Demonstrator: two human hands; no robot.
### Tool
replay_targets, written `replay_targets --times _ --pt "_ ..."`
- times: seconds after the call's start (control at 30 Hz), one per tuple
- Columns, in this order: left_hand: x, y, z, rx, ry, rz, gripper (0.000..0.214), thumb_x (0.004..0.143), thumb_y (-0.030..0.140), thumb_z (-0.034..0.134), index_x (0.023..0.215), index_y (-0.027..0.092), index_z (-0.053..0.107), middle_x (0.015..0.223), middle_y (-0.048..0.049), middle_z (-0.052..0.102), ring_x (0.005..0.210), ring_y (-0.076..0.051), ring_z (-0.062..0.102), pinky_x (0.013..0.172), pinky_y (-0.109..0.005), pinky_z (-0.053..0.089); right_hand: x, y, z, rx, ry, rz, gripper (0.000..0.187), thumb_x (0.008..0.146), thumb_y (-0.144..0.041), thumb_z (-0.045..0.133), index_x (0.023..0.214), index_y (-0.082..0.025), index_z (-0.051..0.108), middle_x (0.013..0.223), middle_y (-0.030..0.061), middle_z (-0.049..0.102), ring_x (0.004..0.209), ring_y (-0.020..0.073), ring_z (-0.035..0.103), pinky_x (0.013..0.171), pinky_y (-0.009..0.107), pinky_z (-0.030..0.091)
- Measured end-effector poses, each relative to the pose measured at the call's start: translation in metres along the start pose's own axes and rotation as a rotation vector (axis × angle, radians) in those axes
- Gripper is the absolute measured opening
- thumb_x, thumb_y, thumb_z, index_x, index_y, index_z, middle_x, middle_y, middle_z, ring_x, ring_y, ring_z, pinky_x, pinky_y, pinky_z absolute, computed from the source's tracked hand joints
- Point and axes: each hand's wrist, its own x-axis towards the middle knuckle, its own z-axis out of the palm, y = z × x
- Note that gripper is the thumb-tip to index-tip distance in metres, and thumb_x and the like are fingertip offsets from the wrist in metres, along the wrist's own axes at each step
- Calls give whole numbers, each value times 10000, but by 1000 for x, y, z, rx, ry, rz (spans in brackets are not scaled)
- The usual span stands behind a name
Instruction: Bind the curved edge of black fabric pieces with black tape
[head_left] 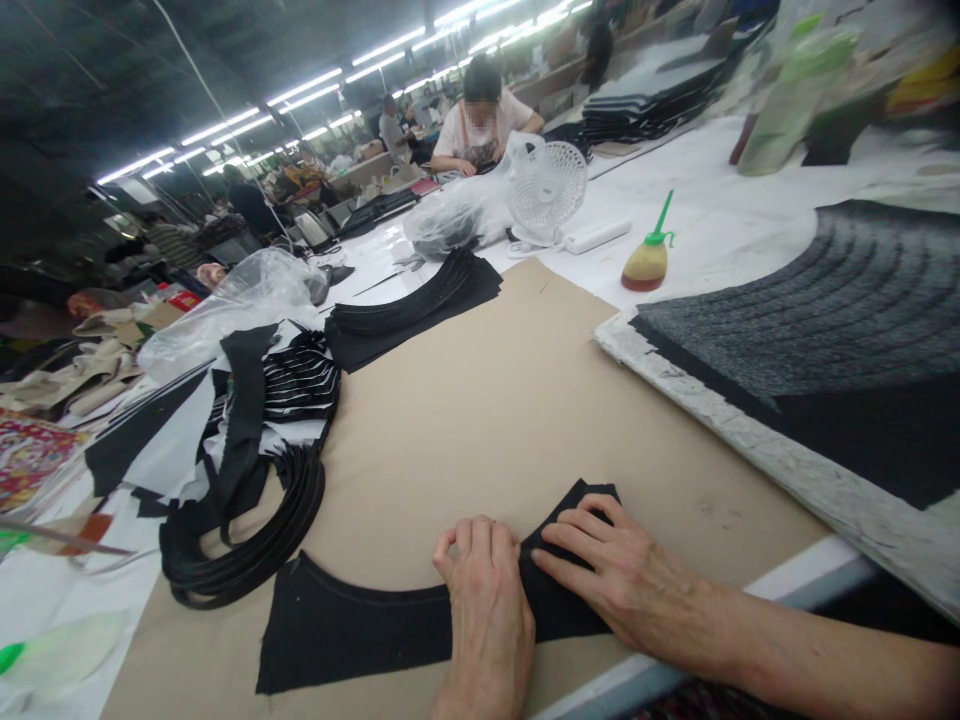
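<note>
A curved black fabric piece (360,632) lies on the tan sheet near the table's front edge. My left hand (486,590) rests on its middle, fingers bent together at the concave edge. Just to the right, my right hand (607,565) grips the same edge with its fingers curled, close to the raised right end. A narrow band runs along the concave edge. The fingertips hide part of that edge, and the thumbs are mostly out of sight.
Black curved strips (247,570) lie in a coil at left, below piled black pieces (300,380). More black pieces (420,305) sit at the tan sheet's far edge. A pale board (675,385) bears layered black pieces at right. Behind stand an oil bottle (646,262) and a fan (551,190).
</note>
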Motion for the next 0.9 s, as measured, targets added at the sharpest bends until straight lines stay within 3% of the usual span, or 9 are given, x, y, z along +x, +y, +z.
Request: replay_targets --times 0.27,0.37,0.47,0.57,0.7,0.9 --pt "9 -7 -21 -205 -160 -294 182 937 160 424 804 213 536 855 7 585 889 -200 529 893 -419 317 0 0 -1 -21 -12 6 275 929 -117 476 1148 -190 626 1035 75 662 939 199 539 900 408 330" --pt "11 -10 -31 -263 -193 -331 166 942 211 446 810 220 546 864 9 594 900 -200 546 880 -405 344 0 -1 -2 -25 -33 17 284 917 -113 497 1158 -197 620 1051 70 658 962 203 533 911 410 321" --pt "7 -10 -33 -282 -190 -265 187 961 218 422 918 252 601 936 6 620 947 -190 563 889 -394 359 0 -2 -1 -23 -20 27 283 916 -98 478 1138 -194 623 1060 69 653 985 209 523 917 411 310" --pt "-2 -11 -25 -216 -100 -129 286 940 139 431 1059 303 634 980 -3 635 976 -188 564 869 -377 366 0 -2 -2 -21 4 18 278 928 -97 458 1128 -192 625 1066 66 651 1004 208 517 922 408 305" --pt "-16 -16 -11 -130 33 58 401 914 53 387 1071 297 663 974 -16 651 951 -177 568 861 -370 358 0 -2 -1 -13 8 9 254 942 -136 481 1146 -189 622 1066 57 663 987 202 517 921 404 306" --pt "-26 -29 -1 19 112 231 413 907 63 409 1185 266 636 1036 -15 686 1014 -176 566 921 -368 300 0 -3 -1 -7 33 -4 257 947 -131 464 1144 -174 624 1071 51 678 991 198 513 937 406 298"
